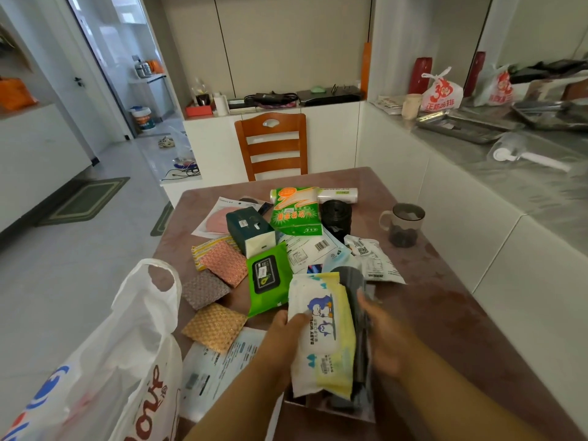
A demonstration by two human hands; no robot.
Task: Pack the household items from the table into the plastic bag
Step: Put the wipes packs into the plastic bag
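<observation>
Your left hand (288,332) grips the near-left edge of a baby wipes pack (321,332), thumb on its top face, while your right hand (386,338) presses against a dark flat packet (358,319) lying along the pack's right side; motion blur keeps you from telling whether those fingers are curled round it. Both items are lifted above the table (445,313), between your hands. Off to your left, the white plastic bag (127,345) stands at the table's edge with one handle loop up. Just beyond your left hand lie a green wipes pack (265,278) and several scouring pads (214,326). Farther ahead sit a dark green tissue box (249,230), a green glove packet (296,211) and a black bag roll (335,216). Beyond your right hand stands a mug (404,224).
</observation>
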